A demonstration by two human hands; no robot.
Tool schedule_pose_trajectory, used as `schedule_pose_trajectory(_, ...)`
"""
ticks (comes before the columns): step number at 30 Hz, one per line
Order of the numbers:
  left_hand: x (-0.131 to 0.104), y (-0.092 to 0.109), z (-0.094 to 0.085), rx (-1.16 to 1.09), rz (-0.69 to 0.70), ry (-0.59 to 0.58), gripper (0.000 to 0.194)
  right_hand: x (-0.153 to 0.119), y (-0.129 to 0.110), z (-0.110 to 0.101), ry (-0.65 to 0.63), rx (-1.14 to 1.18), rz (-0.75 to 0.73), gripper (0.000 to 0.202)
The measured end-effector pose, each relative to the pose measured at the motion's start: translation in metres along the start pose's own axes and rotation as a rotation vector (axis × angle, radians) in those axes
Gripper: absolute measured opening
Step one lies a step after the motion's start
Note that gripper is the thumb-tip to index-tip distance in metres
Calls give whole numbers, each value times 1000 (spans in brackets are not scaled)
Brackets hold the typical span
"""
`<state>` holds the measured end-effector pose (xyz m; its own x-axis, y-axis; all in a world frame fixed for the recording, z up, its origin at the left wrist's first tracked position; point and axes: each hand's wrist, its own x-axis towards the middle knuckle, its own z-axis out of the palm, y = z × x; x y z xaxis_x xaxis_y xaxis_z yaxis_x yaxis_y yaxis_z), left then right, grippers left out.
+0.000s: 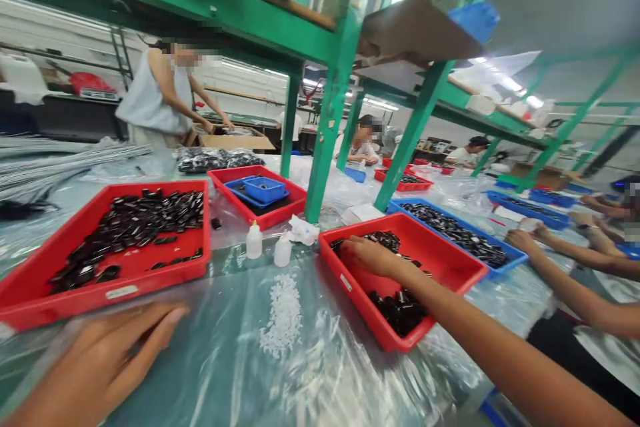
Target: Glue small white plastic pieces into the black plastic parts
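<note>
Hands, from left to right: we see the left hand (117, 347) half-curled, thumb alongside the fingers, just outside the near wall of the left red tray (165, 273); we cannot tell whether its fingertips hold anything small. Beyond that wall, dark pieces (145, 220) lie in a heap. Between the trays we find two white bottles (254, 242) and, nearer us, loose white bits (283, 313). Next, we note the right red tray (363, 303), its long axis slanting from far left to near right. Our right hand (367, 257) reaches into its far-left end, fingers bent down at the black parts (385, 238), nearer these than the left; its grip is hidden from us.
</note>
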<state>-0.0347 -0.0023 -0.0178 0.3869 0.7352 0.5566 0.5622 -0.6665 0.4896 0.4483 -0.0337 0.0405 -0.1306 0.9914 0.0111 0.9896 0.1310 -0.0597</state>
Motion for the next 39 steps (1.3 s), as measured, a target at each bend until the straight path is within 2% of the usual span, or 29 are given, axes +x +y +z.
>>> schedule_pose_trajectory(4,3,15,-5,47,11,-42,37,14,-1,11,-27,-99,65,27)
schedule_pose_trajectory(9,8,15,-8,102,6,-61,44,22,-3,13,-14,-184,101,30)
schedule_pose_trajectory(13,11,16,-10,90,32,-37,42,10,-7,-3,51,-211,117,18)
schedule_pose_trajectory(15,12,20,-12,70,44,-27,40,-3,-17,-18,110,-224,121,26)
schedule_pose_trajectory(18,10,29,-13,17,53,-21,33,-25,-60,-37,251,-124,-26,36)
schedule_pose_trajectory(20,4,39,-9,-30,69,-31,32,-34,-107,-39,374,139,-313,31)
schedule_pose_trajectory(23,-8,53,1,-89,116,-75,46,-31,-183,-26,330,418,-579,31)
schedule_pose_trajectory(25,-13,56,8,-128,130,-105,49,-20,-216,-13,266,546,-593,26)
schedule_pose_trajectory(26,-14,55,10,-157,127,-108,48,-14,-225,-8,243,608,-588,25)
schedule_pose_trajectory(28,-12,49,12,-224,100,-84,43,-4,-226,2,225,718,-590,25)
schedule_pose_trajectory(30,-7,42,10,-283,29,-50,35,4,-211,11,317,770,-540,28)
schedule_pose_trajectory(32,-2,38,7,-349,-92,-43,30,11,-188,21,519,757,-328,34)
schedule_pose_trajectory(34,0,38,8,-458,-231,-65,35,22,-166,34,667,728,-66,43)
schedule_pose_trajectory(36,-2,42,13,-574,-362,-79,39,35,-149,49,660,735,83,55)
schedule_pose_trajectory(39,-9,49,21,-650,-467,-121,39,55,-138,72,540,774,160,57)
